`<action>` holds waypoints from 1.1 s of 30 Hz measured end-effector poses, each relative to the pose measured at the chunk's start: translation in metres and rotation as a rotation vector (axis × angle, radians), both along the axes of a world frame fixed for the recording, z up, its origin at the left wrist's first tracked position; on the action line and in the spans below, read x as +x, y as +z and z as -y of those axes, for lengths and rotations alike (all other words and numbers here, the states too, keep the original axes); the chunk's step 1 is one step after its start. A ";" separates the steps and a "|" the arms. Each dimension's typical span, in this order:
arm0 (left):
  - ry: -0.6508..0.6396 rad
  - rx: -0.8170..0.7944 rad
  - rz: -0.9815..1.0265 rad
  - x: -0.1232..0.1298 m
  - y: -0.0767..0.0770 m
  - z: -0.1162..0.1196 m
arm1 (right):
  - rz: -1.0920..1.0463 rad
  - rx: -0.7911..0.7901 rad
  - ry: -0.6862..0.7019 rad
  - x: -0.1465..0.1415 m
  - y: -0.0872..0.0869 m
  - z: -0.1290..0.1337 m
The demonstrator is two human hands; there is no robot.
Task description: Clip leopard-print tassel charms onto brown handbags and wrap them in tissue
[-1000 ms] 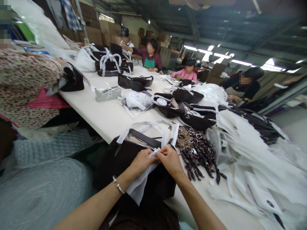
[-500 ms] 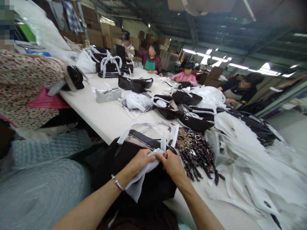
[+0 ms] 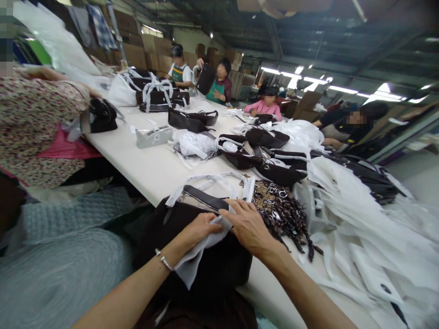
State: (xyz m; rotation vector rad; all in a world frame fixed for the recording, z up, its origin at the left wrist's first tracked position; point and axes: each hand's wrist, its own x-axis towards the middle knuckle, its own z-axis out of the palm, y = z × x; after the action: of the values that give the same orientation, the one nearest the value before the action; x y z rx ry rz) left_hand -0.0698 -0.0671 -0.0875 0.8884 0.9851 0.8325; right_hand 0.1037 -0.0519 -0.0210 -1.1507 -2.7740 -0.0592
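Observation:
A dark brown handbag (image 3: 222,267) leans at the near table edge in front of me, its top partly open. White wrapping covers its handle (image 3: 206,179). My left hand (image 3: 200,230) is closed, pinching a soft white wrapping sheet (image 3: 192,267) at the base of the near handle; the sheet's loose end hangs down the bag's front. My right hand (image 3: 247,226) lies over the bag's upper right rim, thumb and forefinger against the same sheet, other fingers bent over the handle base. These fingers hide the handle end.
Right of the bag lie tassels with rings (image 3: 279,210), a grey tape dispenser (image 3: 313,210) and white sheets (image 3: 363,219). More brown bags (image 3: 281,171) and another dispenser (image 3: 154,136) stand farther back. A bubble-wrap roll (image 3: 65,278) is at lower left. Several co-workers surround the table.
My right hand has turned and spread over the rim, its fingers now reaching across the handle base. My left hand keeps its pinch. Across the table, a co-worker has raised a dark bag.

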 end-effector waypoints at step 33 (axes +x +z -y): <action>-0.025 -0.064 -0.226 -0.060 -0.032 0.078 | -0.094 -0.432 0.478 -0.022 -0.008 0.019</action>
State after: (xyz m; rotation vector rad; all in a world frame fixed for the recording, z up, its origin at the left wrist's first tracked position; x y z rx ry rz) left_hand -0.1296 -0.1448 -0.1195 0.9522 1.1877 0.6855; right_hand 0.0817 -0.0705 -0.0291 -0.4969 -2.9688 0.6493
